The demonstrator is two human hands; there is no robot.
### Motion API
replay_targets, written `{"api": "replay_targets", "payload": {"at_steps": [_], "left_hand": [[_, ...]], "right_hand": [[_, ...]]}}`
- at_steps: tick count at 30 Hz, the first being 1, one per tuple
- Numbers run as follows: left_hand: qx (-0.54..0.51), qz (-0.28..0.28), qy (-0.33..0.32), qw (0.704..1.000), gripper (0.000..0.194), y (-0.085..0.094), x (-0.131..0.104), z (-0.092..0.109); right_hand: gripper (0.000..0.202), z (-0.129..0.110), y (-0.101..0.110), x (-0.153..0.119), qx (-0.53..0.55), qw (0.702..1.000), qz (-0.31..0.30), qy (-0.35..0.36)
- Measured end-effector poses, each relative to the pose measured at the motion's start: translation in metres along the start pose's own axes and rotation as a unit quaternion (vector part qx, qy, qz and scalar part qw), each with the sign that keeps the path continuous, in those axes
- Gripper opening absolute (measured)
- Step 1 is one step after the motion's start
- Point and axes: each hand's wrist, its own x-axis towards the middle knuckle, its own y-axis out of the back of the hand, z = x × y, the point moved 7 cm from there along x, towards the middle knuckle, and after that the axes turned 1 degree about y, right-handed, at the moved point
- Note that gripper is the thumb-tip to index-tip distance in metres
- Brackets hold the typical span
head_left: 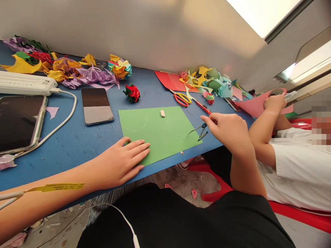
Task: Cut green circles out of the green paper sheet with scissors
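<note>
A sheet of green paper point(160, 134) lies on the blue table in front of me, with a faint circle drawn at its upper left. My left hand point(131, 156) rests flat on the paper's lower left corner, fingers spread. Over the right side of the sheet, my right hand point(224, 129) pinches a drawing compass point(201, 129) by its top. The compass legs are apart and point down and left; whether a tip touches the paper I cannot tell. A small white eraser point(162, 113) sits near the sheet's top edge.
Behind the sheet lie scissors point(182, 98), a red cutter point(201, 105) and a red paper flower point(132, 93). Phones point(96, 105) and a white power strip point(28, 82) with a cable are at left. Paper scraps line the wall. At right, another person's hand point(275, 103) holds pink paper.
</note>
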Motion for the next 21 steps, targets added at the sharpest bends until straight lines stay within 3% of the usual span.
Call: {"api": "replay_targets", "payload": {"at_steps": [5,11,21], "left_hand": [[0.006,-0.005,0.003,1.0,0.04,0.0,0.0,0.0],[-0.005,0.001,0.007,1.0,0.04,0.001,0.0,0.0],[0.02,0.007,-0.003,1.0,0.042,0.0,0.0,0.001]], "right_hand": [[0.055,-0.014,0.003,0.0,0.016,0.999,-0.035,0.027],[0.051,-0.02,0.006,0.004,0.017,0.999,-0.033,0.03],[0.055,0.001,0.003,-0.003,0.114,0.992,-0.032,0.038]]}}
